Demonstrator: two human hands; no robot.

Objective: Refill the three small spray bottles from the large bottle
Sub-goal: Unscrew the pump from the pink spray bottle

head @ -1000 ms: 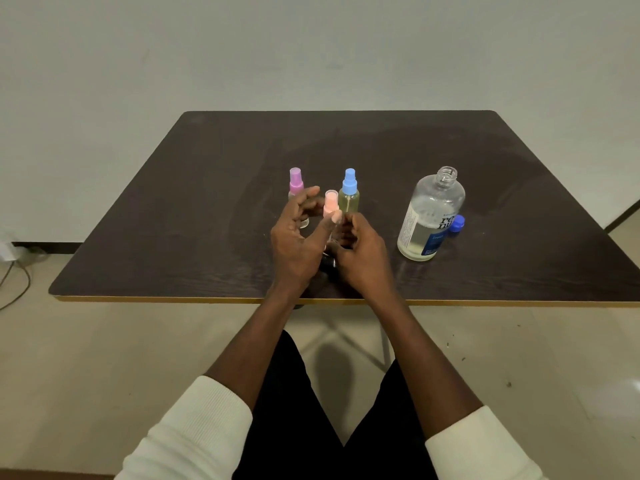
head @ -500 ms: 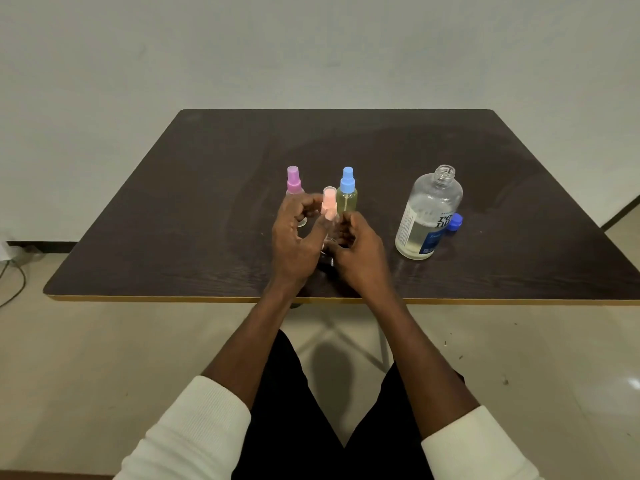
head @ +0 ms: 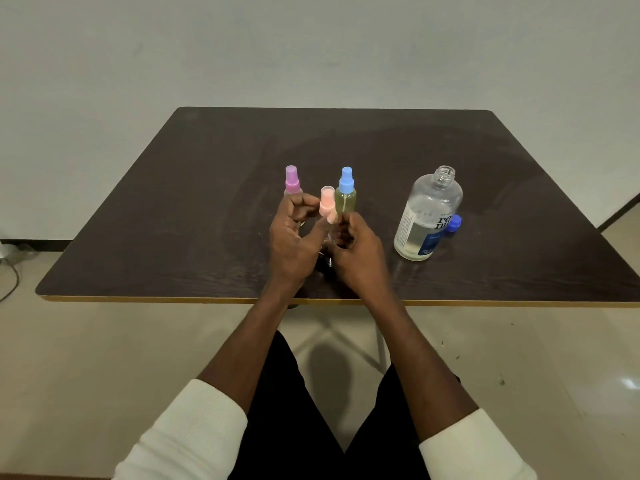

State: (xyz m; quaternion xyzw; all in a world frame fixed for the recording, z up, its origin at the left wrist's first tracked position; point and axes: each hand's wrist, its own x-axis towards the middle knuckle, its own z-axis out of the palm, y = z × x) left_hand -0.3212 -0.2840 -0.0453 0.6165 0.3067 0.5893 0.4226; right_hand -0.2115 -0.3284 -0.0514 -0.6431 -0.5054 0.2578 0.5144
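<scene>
Three small spray bottles stand near the middle of the dark table (head: 194, 216). My right hand (head: 360, 251) grips the body of the peach-capped bottle (head: 326, 202), and my left hand (head: 294, 237) pinches its spray head with thumb and fingers. The pink-capped bottle (head: 291, 180) stands just behind my left hand, its body mostly hidden. Behind the peach one stands the blue-capped bottle (head: 345, 194), holding yellowish liquid. The large clear bottle (head: 427, 216) stands uncapped to the right, about a third full. Its blue cap (head: 453, 223) lies beside it on the right.
The table's front edge runs just below my wrists. A pale wall rises behind the table. A cable lies on the floor at far left. My legs in dark trousers are under the table's near edge.
My left fingers have curled further around the peach spray head. The right hand keeps its hold on the bottle. Nothing else has moved.
</scene>
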